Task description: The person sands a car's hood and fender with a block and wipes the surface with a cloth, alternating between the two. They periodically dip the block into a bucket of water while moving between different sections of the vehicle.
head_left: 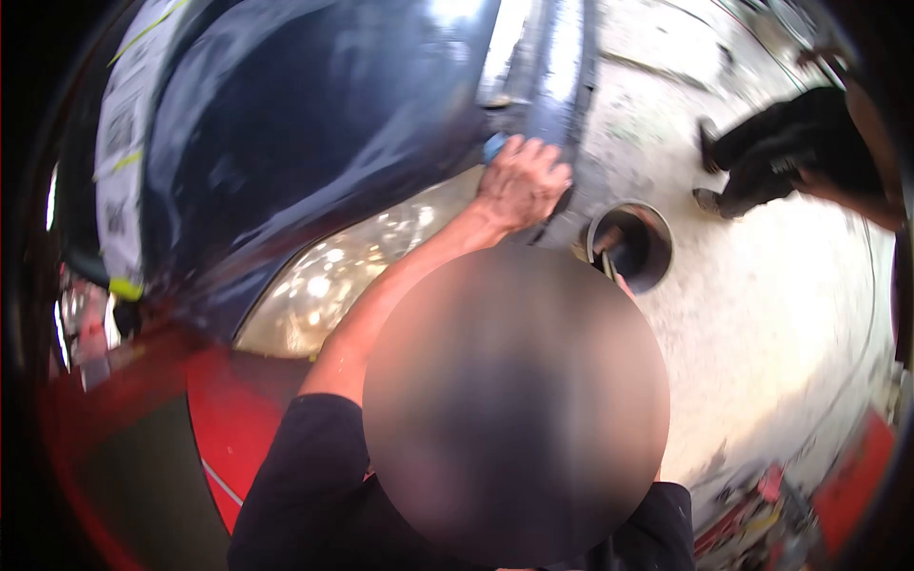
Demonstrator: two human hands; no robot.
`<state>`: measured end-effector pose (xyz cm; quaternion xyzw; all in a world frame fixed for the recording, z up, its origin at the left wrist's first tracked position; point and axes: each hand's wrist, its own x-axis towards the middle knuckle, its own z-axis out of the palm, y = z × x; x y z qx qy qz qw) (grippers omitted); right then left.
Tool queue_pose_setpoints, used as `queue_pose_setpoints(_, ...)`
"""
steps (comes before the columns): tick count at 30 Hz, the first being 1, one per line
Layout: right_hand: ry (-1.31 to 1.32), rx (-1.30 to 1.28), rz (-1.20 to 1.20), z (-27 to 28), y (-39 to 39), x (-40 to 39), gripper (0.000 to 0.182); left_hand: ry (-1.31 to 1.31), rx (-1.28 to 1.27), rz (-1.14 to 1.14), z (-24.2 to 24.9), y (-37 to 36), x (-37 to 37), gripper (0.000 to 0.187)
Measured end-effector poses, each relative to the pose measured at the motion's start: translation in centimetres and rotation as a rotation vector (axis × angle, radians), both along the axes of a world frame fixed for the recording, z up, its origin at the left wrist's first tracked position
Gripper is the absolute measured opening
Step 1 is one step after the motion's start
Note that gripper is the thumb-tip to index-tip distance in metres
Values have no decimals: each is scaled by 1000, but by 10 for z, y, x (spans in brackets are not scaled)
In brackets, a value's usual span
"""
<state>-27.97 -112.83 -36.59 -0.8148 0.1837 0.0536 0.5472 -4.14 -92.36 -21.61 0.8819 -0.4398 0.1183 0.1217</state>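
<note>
My left hand [524, 186] reaches out to the dark car bumper [557, 86], its fingers curled over a small blue pad [494, 147]. Only the pad's edge shows beside the knuckles, right at the corner where bumper, dark hood [324, 114] and headlight [328, 276] come together. Pale, dull streaks mark the hood's surface. A round, dark bucket [670, 238] is near my right side, with a brownish thing inside it. Of my right hand [625, 285], just a sliver of finger shows by the bucket's rim; a blurred oval hides the remainder.
Red bodywork [228, 409] lies left of my arm. Paper and yellow tape [124, 162] cover the hood's far edge. Another person in dark trousers [790, 152] stands on the concrete floor [752, 314] at right. Assorted clutter [762, 519] sits at the lower right.
</note>
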Motion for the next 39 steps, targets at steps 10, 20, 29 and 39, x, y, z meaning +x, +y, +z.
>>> queue_pose_setpoints(10, 236, 539, -596, -52, -27, -91, 20, 1124, -200, 572, -162, -84, -106, 33)
queue_pose_setpoints(20, 218, 987, -877, -131, -85, -50, 42, 1495, -558, 697, -328, -159, -178, 73)
queue_pose_setpoints(29, 579, 942, -527, -221, -88, -43, 38, 1988, -751, 1021, -368, -161, -204, 60)
queue_pose_setpoints(39, 869, 255, -368, -489, -145, 24, 77, 1245, -454, 666, -434, -176, -152, 32)
